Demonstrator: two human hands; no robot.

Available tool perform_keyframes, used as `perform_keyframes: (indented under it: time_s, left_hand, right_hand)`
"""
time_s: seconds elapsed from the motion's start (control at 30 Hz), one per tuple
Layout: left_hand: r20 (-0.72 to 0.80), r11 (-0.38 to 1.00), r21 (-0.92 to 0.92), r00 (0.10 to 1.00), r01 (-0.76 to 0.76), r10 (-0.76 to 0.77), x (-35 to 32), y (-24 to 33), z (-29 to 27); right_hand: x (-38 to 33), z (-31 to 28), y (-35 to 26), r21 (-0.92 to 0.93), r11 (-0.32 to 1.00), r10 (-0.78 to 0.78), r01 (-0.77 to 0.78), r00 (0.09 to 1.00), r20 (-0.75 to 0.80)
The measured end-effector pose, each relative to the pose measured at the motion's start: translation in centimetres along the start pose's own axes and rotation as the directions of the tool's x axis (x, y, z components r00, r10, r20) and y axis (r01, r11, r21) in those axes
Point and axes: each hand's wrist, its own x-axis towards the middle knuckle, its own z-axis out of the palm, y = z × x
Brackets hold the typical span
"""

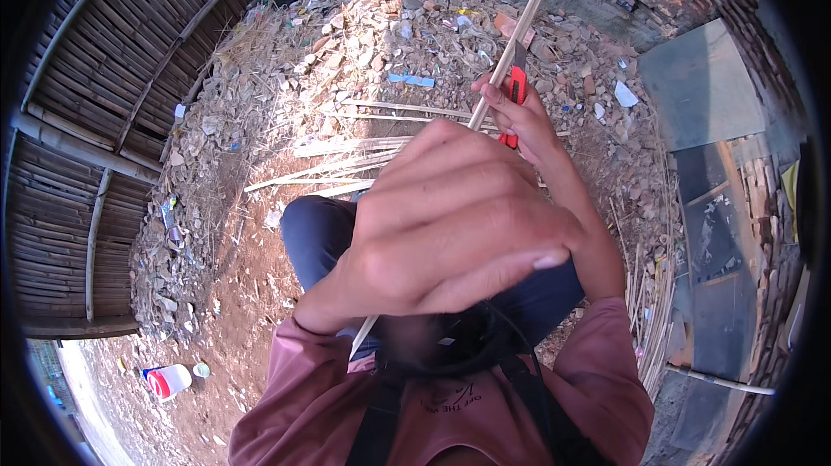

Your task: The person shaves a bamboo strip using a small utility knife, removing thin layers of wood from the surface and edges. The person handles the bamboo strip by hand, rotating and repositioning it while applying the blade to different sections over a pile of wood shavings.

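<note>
My left hand (459,219) looms large in the foreground, its back toward me and its fingers curled closed. A long pale bamboo strip (528,16) slants beneath it, and its thin lower end shows below my left wrist. Farther out, my right hand (528,120) is closed on a red utility knife (517,87) with its dark blade out. The blade lies along the strip, and my right thumb and fingers press against both. The left fingertips and the strip's middle are hidden behind my left hand.
Several split bamboo strips (346,147) lie on the ground before my knees. Rubble (346,42) spreads beyond them. Left stands a bamboo-slat wall (95,59); near it sits a white container with a red end (169,381). Grey panels (705,85) and long thin strips (645,302) are at right.
</note>
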Motion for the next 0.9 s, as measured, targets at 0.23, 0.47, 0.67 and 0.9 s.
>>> perform_keyframes:
  time_s: [0.23,0.47,0.67,0.9]
  left_hand:
    - [0.334,0.512,-0.252,0.57,0.821,-0.751,-8.3,-10.7,-2.0]
    - [0.877,0.07,-0.225,0.233,0.972,-0.42,-11.4,-10.4,-1.7]
    - [0.796,-0.106,-0.34,0.225,0.935,-0.562,-10.5,-9.9,-2.7]
    - [0.713,-0.188,-0.425,0.2,0.885,-0.672,-11.4,-10.5,-1.7]
  right_hand:
    - [-0.1,-2.1,-0.9,0.205,0.959,-0.225,0.195,0.965,0.137]
    - [-0.1,-2.6,-2.4,0.164,0.957,-0.256,0.241,0.963,0.081]
    - [-0.7,-0.9,-2.9,0.104,0.991,-0.091,0.09,0.996,0.007]
    - [-0.7,-0.8,-2.3,0.058,0.992,-0.108,0.116,0.986,-0.128]
